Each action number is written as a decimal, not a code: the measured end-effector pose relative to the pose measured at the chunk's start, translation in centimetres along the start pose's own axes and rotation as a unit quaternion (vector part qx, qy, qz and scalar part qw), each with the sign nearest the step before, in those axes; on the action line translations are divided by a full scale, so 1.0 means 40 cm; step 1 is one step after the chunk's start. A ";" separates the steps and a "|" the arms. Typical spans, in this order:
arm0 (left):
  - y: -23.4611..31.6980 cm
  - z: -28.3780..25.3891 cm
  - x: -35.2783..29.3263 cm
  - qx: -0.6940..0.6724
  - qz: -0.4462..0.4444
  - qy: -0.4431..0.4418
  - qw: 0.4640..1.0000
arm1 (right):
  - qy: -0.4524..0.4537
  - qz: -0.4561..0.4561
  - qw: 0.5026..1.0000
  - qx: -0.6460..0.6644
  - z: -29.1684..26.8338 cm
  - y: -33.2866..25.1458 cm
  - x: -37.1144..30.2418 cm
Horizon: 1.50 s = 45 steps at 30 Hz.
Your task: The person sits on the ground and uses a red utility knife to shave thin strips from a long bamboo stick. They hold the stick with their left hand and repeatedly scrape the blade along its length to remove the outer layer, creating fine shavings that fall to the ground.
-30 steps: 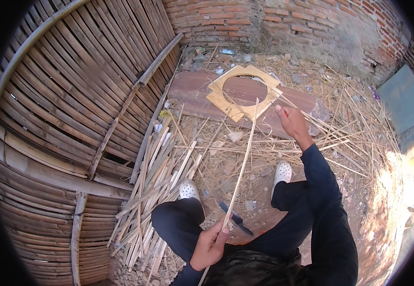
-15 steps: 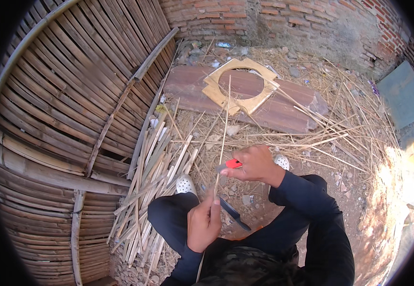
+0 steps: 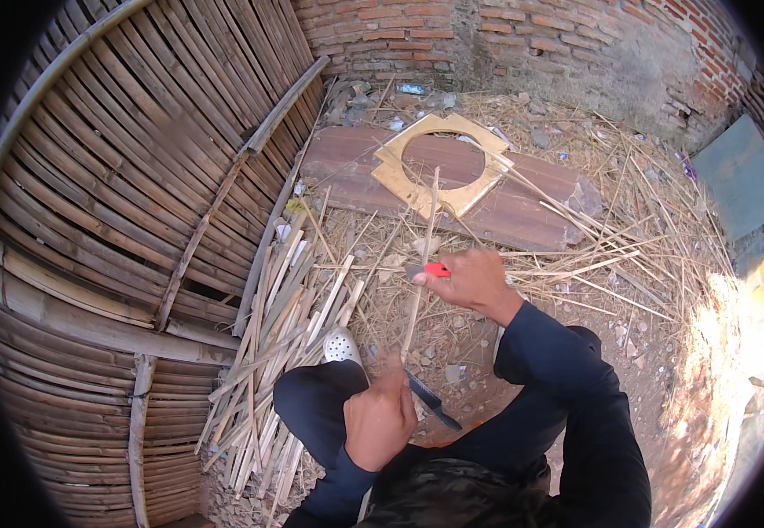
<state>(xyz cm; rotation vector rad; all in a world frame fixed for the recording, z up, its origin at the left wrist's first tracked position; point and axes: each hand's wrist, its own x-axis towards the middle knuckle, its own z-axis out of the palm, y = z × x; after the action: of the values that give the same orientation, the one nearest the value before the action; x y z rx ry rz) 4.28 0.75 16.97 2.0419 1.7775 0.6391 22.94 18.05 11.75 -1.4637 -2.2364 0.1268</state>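
My left hand (image 3: 380,422) is closed around the near end of a long, thin bamboo strip (image 3: 413,319), which slants up and away from me. My right hand (image 3: 474,283) grips a knife by its red handle (image 3: 437,270). The knife's short grey blade (image 3: 414,271) lies against the strip about midway along, and my thumb is close to it. Beside my left hand, a dark, flat blade-like tool (image 3: 435,403) rests near the ground between my legs; part of it is hidden by that hand.
Split bamboo strips (image 3: 269,370) are heaped left of my legs, beside a bamboo slat wall (image 3: 135,167). Ahead, a wooden frame with a round opening (image 3: 391,167) lies on a brown board (image 3: 338,158). Straw and loose strips (image 3: 606,255) cover ground before a brick wall (image 3: 566,53).
My right hand and the knife have moved away from my left hand along the strip. The strip's far tip has come nearer and slightly right, and its broader face shows.
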 end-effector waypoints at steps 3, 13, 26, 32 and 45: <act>-0.011 -0.003 -0.012 -0.025 0.005 -0.011 1.000 | -0.059 -0.031 0.997 0.035 0.008 0.017 -0.013; -0.031 0.002 0.036 -0.047 -0.009 0.030 0.998 | 0.029 -0.170 0.983 0.064 0.038 -0.061 -0.057; -0.047 0.021 0.017 -0.065 -0.032 0.019 0.997 | -0.077 -0.062 0.991 0.089 0.046 -0.028 -0.026; -0.045 0.007 0.016 -0.084 -0.037 0.022 0.996 | -0.058 -0.092 0.991 0.072 0.043 -0.050 -0.050; -0.046 0.011 -0.009 -0.112 -0.007 0.019 0.993 | -0.041 -0.146 0.984 0.098 0.018 -0.070 -0.073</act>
<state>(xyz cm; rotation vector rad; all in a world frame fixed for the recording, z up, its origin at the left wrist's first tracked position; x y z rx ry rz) 2.97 0.66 15.56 1.8769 1.6558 0.8376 21.23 14.38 11.03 -1.0336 -2.4002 0.3083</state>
